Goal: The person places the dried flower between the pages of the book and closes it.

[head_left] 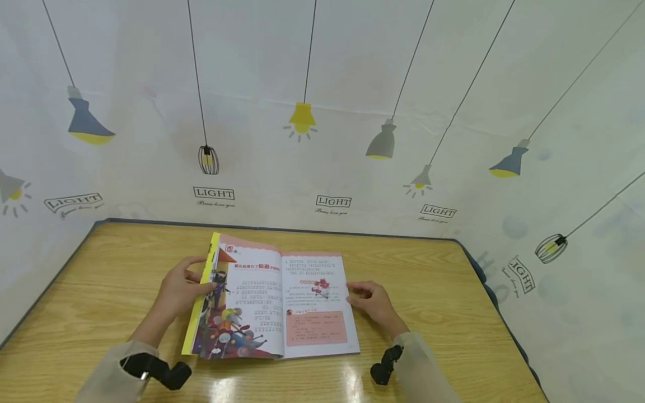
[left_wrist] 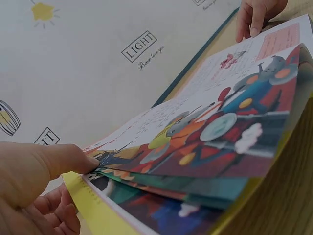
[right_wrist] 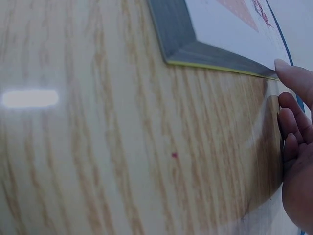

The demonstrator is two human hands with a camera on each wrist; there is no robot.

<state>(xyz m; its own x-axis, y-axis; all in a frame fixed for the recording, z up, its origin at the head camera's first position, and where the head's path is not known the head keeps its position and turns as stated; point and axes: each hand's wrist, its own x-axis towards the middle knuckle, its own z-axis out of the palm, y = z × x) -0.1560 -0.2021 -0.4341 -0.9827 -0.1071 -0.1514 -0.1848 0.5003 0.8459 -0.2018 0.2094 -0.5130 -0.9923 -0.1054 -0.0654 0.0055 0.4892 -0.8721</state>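
Note:
An open illustrated book (head_left: 272, 305) with a yellow cover lies spread out, with printed text on both pages and cartoon animals on the left one. My left hand (head_left: 178, 291) grips its left edge. In the left wrist view the thumb (left_wrist: 73, 159) presses on the picture page, while the other fingers are partly hidden beneath the yellow cover (left_wrist: 93, 205); several page edges fan apart there. At the opposite edge, my right hand (head_left: 375, 305) holds the book's side between thumb and fingers. The right thumb (right_wrist: 288, 73) meets the page edge in the right wrist view, its other fingers curled lower down.
The book is on a wood-grain table (head_left: 428, 313) with a dark edge (head_left: 282, 228). Behind and at the sides hangs a pale sheet (head_left: 262, 67) printed with lamps. Each sleeved wrist wears a black device, one of them the left wrist mount (head_left: 156, 370).

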